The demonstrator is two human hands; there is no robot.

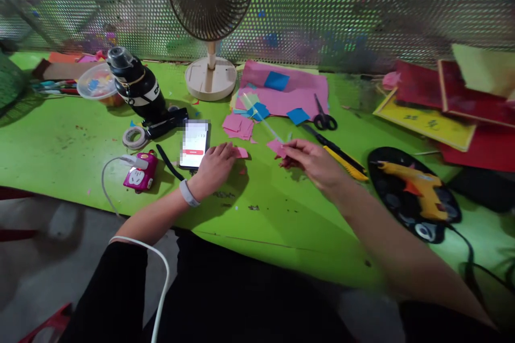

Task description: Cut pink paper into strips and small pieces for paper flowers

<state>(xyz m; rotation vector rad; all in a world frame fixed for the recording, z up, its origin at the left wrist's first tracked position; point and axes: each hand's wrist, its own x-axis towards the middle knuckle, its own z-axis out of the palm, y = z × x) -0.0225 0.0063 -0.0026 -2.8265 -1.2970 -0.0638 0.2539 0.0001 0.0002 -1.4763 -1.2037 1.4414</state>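
Note:
My right hand is closed in a pinch on a small pink paper piece. A thin, clear stick or strip runs from that paper up and left; whether my fingers grip it too, I cannot tell. My left hand lies palm down on the table beside the phone, fingers stretched out, fingertips at another pink paper piece. Just beyond lies a pile of pink paper squares. Blue paper squares and scissors lie farther back, near a pink sheet.
A yellow utility knife lies right of my right hand, before a yellow glue gun on a black tray. At left stand a black bottle, a tape roll and a magenta socket. A fan stands behind.

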